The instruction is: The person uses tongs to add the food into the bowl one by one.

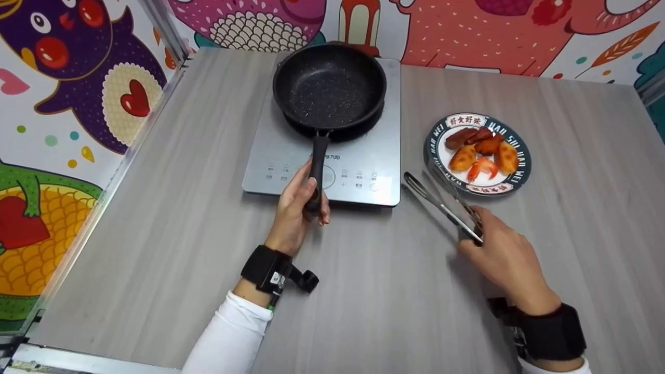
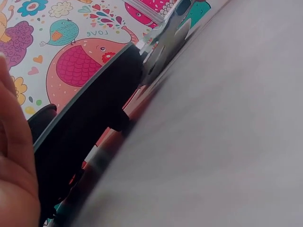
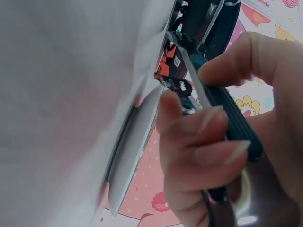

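Note:
My left hand (image 1: 297,215) grips the black handle (image 1: 319,153) of a speckled frying pan (image 1: 330,85), thumb along its top. The pan sits tilted over a silver induction cooker (image 1: 260,171), and its inside shows bare. My right hand (image 1: 506,254) holds metal tongs (image 1: 446,209) with dark grips; in the right wrist view the fingers curl round the grips (image 3: 232,113). The tongs' arms are spread, their tips at the near left of a patterned plate (image 1: 523,161). On this plate lie brown and golden food pieces (image 1: 462,157) and a red-and-white piece (image 1: 482,169).
Grey wood-grain table (image 1: 192,218) surrounds the cooker and plate. Cartoon-printed panels (image 1: 467,36) rise at the back and left, with a metal rail (image 1: 119,171) along the left edge. The cooker's dark side (image 2: 90,113) stands close to my left hand in the left wrist view.

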`<action>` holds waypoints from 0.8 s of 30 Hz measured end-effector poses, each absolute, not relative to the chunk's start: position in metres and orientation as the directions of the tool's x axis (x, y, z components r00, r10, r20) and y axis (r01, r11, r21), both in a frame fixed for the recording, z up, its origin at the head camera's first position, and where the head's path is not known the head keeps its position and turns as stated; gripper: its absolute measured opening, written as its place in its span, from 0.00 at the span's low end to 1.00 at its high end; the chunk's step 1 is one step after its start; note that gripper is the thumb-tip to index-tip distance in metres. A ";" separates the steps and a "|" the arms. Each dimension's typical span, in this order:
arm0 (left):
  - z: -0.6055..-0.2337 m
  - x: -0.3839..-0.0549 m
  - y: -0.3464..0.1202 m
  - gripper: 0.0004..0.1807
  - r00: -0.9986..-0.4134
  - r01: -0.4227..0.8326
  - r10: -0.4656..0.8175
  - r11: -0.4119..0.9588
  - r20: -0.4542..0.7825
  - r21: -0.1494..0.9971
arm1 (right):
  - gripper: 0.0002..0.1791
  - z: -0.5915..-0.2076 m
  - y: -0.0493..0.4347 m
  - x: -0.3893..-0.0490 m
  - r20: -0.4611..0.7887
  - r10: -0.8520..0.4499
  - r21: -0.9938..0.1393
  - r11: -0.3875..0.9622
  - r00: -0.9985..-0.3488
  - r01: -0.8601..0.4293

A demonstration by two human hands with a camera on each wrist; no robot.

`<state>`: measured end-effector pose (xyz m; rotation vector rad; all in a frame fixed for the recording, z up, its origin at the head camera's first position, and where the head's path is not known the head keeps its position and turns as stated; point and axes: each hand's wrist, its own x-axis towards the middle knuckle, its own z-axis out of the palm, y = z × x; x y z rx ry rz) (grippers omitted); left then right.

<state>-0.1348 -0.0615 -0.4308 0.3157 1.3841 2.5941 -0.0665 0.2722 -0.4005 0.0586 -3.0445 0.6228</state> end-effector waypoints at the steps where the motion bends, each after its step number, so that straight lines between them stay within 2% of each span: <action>1: -0.431 -0.135 -0.061 0.27 -0.960 -0.058 0.260 -0.547 0.104 0.835 | 0.31 -0.400 0.272 -0.066 0.056 -0.027 -0.389 0.920 -0.998 -0.047; 10: -0.432 -0.135 -0.062 0.27 -0.957 -0.051 0.265 -0.546 0.115 0.836 | 0.35 -0.399 0.275 -0.067 0.219 0.019 -0.383 0.921 -0.976 -0.068; 19: -0.435 -0.136 -0.063 0.28 -0.952 -0.061 0.284 -0.534 0.111 0.843 | 0.35 -0.396 0.284 -0.071 0.312 0.062 -0.332 0.942 -0.948 -0.048; 24: -0.436 -0.138 -0.063 0.26 -0.949 -0.044 0.288 -0.531 0.131 0.846 | 0.35 -0.391 0.292 -0.075 0.325 0.074 -0.305 0.952 -0.943 -0.031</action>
